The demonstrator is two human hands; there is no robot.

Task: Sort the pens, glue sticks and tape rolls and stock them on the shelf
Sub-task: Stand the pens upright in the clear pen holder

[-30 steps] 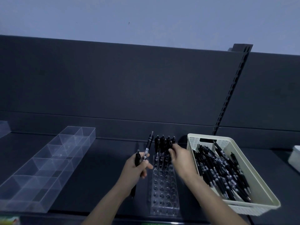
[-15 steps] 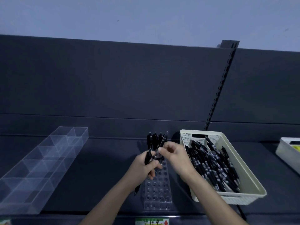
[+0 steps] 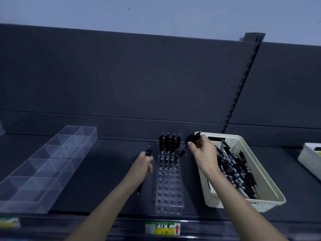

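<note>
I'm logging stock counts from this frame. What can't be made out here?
Head view:
Pens in the basket: overlapping, partly behind the right hand; uncountable.
White tray: cut off by the right edge, contents unclear.
Shelf label: writing blurred.
Pen in the left hand: middle hidden by the grip.

**Pen Count: Two Held, About Six Racked**

Two hands hold one pen each: the left pen (image 3: 148, 152) in the left hand (image 3: 141, 168), the right pen (image 3: 194, 139) in the right hand (image 3: 204, 153). About six standing pens (image 3: 169, 145) occupy the one clear rack (image 3: 169, 193); overlap hides the exact number. The loose pens (image 3: 232, 171) in the one cream basket (image 3: 215, 200) are too many to count. There is one divided tray (image 3: 43, 164), one pale bin (image 3: 309, 159) and two shelf labels: a centre label (image 3: 162, 228) and a left label (image 3: 9, 222).
</note>
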